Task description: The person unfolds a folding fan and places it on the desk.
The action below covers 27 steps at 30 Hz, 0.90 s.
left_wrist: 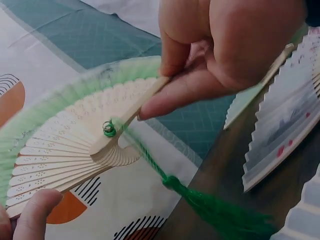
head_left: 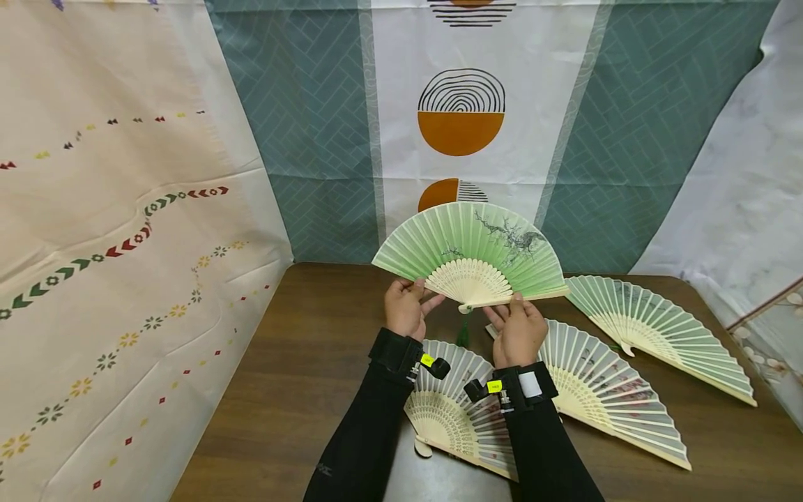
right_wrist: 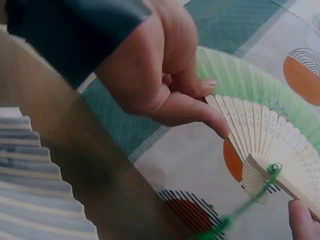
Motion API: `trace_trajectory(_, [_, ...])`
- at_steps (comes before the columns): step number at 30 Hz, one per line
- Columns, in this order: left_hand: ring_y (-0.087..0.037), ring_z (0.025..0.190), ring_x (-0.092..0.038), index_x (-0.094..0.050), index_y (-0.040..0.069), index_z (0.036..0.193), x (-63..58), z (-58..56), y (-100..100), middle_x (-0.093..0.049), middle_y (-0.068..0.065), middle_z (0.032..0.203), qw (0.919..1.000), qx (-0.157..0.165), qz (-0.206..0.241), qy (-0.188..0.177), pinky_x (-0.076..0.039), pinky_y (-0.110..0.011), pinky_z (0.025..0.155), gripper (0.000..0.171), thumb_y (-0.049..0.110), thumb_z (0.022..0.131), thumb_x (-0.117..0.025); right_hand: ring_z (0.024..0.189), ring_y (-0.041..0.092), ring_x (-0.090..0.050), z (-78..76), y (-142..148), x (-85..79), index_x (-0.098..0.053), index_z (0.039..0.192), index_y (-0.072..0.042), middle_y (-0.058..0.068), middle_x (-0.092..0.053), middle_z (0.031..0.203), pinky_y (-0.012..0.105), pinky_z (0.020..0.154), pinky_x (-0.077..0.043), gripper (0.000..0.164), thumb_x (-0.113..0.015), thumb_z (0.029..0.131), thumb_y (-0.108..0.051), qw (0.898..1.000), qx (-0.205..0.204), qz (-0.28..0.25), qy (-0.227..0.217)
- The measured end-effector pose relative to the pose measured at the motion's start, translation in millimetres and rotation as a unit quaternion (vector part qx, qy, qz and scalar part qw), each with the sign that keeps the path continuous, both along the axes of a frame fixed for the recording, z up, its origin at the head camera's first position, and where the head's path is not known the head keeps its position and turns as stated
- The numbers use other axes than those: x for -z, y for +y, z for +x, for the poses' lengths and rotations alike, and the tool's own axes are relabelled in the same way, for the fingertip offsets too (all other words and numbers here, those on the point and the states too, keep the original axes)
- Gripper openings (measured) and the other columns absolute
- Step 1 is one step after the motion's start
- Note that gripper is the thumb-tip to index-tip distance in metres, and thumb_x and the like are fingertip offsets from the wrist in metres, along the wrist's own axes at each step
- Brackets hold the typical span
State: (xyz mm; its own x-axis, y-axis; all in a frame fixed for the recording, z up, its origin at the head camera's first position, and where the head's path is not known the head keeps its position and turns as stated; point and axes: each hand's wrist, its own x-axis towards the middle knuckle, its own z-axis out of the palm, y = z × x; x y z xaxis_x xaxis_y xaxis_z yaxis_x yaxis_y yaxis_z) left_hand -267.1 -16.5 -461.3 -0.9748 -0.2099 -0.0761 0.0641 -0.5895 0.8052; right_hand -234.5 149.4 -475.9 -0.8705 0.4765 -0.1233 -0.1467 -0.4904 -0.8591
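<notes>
A green folding fan (head_left: 464,233) with a dark branch print is spread out and held up above the table's far side. My left hand (head_left: 404,307) pinches its left edge stick between thumb and fingers. On the other side, my right hand (head_left: 519,331) grips the right edge stick, thumb on the near face. A green tassel (left_wrist: 215,205) hangs from the fan's pivot between both hands. In the left wrist view the right hand (left_wrist: 235,45) is large at the top; in the right wrist view the left hand (right_wrist: 155,75) is.
Three more spread fans lie on the brown table (head_left: 282,390): a greyish one (head_left: 458,362) beneath my forearms, a grey one (head_left: 617,390) with reddish print to the right, and a pale green one (head_left: 671,324) at far right. Patterned cloths (head_left: 314,139) hang behind and at the sides.
</notes>
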Motion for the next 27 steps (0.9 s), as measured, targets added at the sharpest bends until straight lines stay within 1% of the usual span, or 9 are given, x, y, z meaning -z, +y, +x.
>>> trace_trajectory(5, [-0.016,0.091,-0.076,-0.058,-0.008,0.122,3.3,0.8,4,-0.066,-0.009,0.108,0.9996,-0.008,0.028,0.001,-0.075,-0.032,0.079,0.009,-0.002,0.118,-0.053,0.099,0.014,-0.077,-2.0,0,0.2,-0.061,0.141,0.003,0.008,-0.067,0.122,0.03,0.093,-0.073,0.031,-0.047,0.123,-0.018,0.998,0.01,-0.055,-0.007])
trace_trajectory(9, [-0.017,0.093,-0.072,-0.057,-0.01,0.124,5.2,1.0,8,-0.065,-0.009,0.109,0.9986,-0.02,0.048,-0.002,-0.075,-0.034,0.081,0.012,0.0,0.119,-0.052,0.098,0.015,-0.079,-4.8,-1,-0.6,-0.061,0.136,0.003,0.008,-0.069,0.121,0.029,0.088,-0.074,0.026,-0.049,0.122,-0.015,0.993,0.026,-0.114,0.0])
trace_trajectory(13, [-0.018,0.09,-0.065,-0.057,-0.004,0.116,5.6,0.4,12,-0.06,-0.008,0.103,0.9974,-0.038,0.061,-0.004,-0.076,-0.035,0.08,0.007,-0.001,0.119,-0.051,0.093,0.016,-0.082,-6.5,-2,-1.1,-0.063,0.126,0.002,0.006,-0.075,0.114,0.029,0.082,-0.074,0.021,-0.05,0.122,-0.014,0.987,0.038,-0.158,0.01])
trace_trajectory(16, [-0.018,0.089,-0.062,-0.055,0.002,0.108,4.6,0.6,13,-0.058,-0.008,0.101,0.9965,-0.049,0.068,-0.006,-0.075,-0.034,0.079,0.012,-0.002,0.118,-0.052,0.092,0.015,-0.083,-6.8,-3,-1.3,-0.063,0.122,0.002,0.005,-0.077,0.109,0.029,0.08,-0.074,0.02,-0.051,0.121,-0.014,0.985,0.038,-0.17,0.018])
trace_trajectory(18, [-0.018,0.09,-0.062,-0.054,0.004,0.106,3.5,2.2,12,-0.057,-0.007,0.102,0.9959,-0.054,0.072,-0.007,-0.076,-0.035,0.081,0.014,-0.003,0.118,-0.052,0.092,0.015,-0.082,-7.0,-4,-1.5,-0.064,0.122,0.002,0.005,-0.077,0.108,0.029,0.08,-0.074,0.02,-0.052,0.121,-0.014,0.985,0.038,-0.167,0.021])
trace_trajectory(20, [-0.019,0.09,-0.062,-0.053,0.005,0.104,2.6,6.0,5,-0.057,-0.007,0.104,0.995,-0.065,0.075,-0.015,-0.076,-0.037,0.083,0.016,-0.003,0.118,-0.052,0.093,0.015,-0.081,-7.3,-10,-1.4,-0.065,0.123,0.002,0.005,-0.077,0.109,0.03,0.081,-0.074,0.021,-0.053,0.121,-0.015,0.986,0.03,-0.161,0.016])
trace_trajectory(23, [-0.019,0.09,-0.063,-0.05,0.006,0.101,3.8,10.9,-11,-0.058,-0.007,0.106,0.9927,-0.086,0.081,-0.026,-0.076,-0.038,0.085,0.019,-0.003,0.118,-0.052,0.095,0.015,-0.079,-9.0,-22,-1.4,-0.065,0.124,0.0,0.005,-0.074,0.113,0.03,0.086,-0.074,0.02,-0.053,0.121,-0.016,0.99,0.001,-0.141,0.005])
trace_trajectory(25, [-0.018,0.087,-0.063,-0.048,0.007,0.099,5.8,13.0,-27,-0.058,-0.007,0.105,0.99,-0.104,0.089,-0.033,-0.076,-0.037,0.085,0.021,-0.002,0.118,-0.053,0.097,0.015,-0.079,-12.2,-33,-0.7,-0.065,0.122,-0.002,0.006,-0.073,0.115,0.031,0.089,-0.074,0.018,-0.053,0.121,-0.016,0.991,-0.027,-0.128,-0.006])
trace_trajectory(27, [-0.017,0.085,-0.063,-0.047,0.007,0.098,9.1,14.6,-47,-0.058,-0.007,0.103,0.9866,-0.124,0.099,-0.038,-0.075,-0.036,0.084,0.023,0.0,0.118,-0.054,0.097,0.016,-0.08,-17.3,-47,0.9,-0.064,0.117,-0.004,0.006,-0.071,0.115,0.033,0.092,-0.074,0.015,-0.055,0.121,-0.015,0.992,-0.065,-0.111,-0.015])
